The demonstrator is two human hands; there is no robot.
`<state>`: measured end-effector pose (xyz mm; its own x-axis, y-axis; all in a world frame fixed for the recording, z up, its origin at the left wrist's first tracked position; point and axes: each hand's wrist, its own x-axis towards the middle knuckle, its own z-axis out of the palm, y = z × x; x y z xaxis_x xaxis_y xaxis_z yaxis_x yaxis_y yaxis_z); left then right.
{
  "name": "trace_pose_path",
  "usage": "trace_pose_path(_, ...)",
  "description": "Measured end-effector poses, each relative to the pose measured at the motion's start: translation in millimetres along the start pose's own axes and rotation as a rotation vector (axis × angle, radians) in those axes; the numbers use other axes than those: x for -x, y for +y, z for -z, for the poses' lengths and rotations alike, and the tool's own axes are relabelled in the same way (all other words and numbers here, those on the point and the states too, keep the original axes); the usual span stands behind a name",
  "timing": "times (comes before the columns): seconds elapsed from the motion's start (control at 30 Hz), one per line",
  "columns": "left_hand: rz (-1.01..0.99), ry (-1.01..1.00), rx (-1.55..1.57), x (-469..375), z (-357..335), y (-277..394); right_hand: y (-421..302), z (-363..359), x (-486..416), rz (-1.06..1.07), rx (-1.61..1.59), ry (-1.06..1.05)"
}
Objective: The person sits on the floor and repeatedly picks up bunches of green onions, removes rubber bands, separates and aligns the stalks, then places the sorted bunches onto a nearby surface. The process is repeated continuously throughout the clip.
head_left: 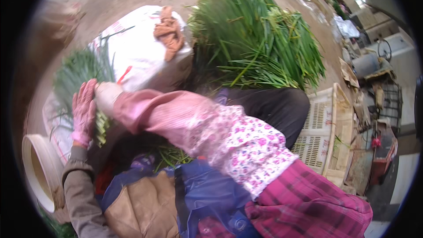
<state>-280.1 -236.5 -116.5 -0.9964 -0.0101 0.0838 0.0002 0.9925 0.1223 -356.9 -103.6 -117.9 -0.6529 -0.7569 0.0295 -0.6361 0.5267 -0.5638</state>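
A bunch of garlic chives lies at the left over white woven sacking, its pale cut ends pointing towards me. My left hand, in a pink glove, lies along the bunch with straight fingers and presses it between itself and my other hand. My right hand, in a whitish glove, reaches across from the right and touches the bunch. Its fingers are hidden. A larger pile of garlic chives sits beyond my knee.
A stuffed white sack stands ahead, with a brown-orange glove on top. At the left edge is a white bucket on its side. A cream plastic crate stands right of my knee, with clutter beyond.
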Motion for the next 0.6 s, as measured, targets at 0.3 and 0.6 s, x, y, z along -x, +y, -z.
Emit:
trace_pose_path(0.3, -0.068, 0.02, 0.075, 3.4, 2.9, 0.6, 75.7, 83.9, 118.0, 0.081, -0.152, -0.305)
trace_pose_path(0.6, -0.06, 0.001, 0.093, 3.0, 6.4, 0.5, 350.6, 341.0, 218.3, -1.158, 0.636, 0.198)
